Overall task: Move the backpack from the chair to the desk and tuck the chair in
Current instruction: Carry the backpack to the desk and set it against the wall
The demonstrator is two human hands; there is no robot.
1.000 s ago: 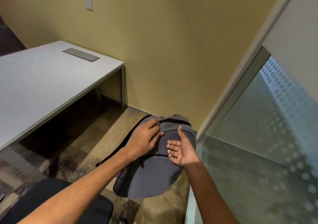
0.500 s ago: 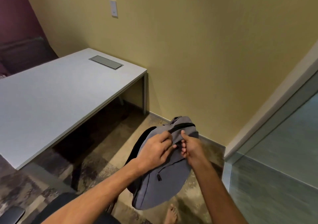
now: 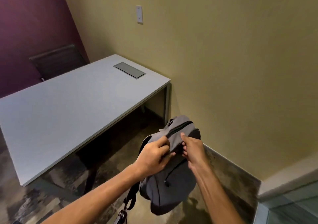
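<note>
- Far left, a purple wall (image 3: 31,17) stands behind a dark chair (image 3: 56,61) that is pushed up to the far side of the desk; only its backrest shows.
- The white tabletop (image 3: 68,113) runs from the left edge toward the yellow wall (image 3: 223,51), bare apart from a grey hatch (image 3: 129,70) set flush near its far right corner.
- Under the desk the space is in shadow, and a dark leg (image 3: 90,177) stands on the mottled floor (image 3: 43,203).
- A white switch plate (image 3: 139,14) sits high on the yellow wall, above the desk's right end.
- The left hand (image 3: 153,156) comes in from the lower left, its fingers (image 3: 165,148) clenched on a fold of fabric near the top of the backpack (image 3: 170,186).
- The grey backpack hangs in the air off the right end of the desk, near it but not touching, clear of the tabletop and above the floor; a black strap (image 3: 130,199) with a buckle dangles from its lower left side.
- The right hand (image 3: 192,148) is just beside the left, thumb on top and fingers curled under, pinching the same top part of the backpack by the black zip.
- A pale baseboard (image 3: 240,165) follows the wall down to the right corner, where a glass panel (image 3: 292,210) begins.
</note>
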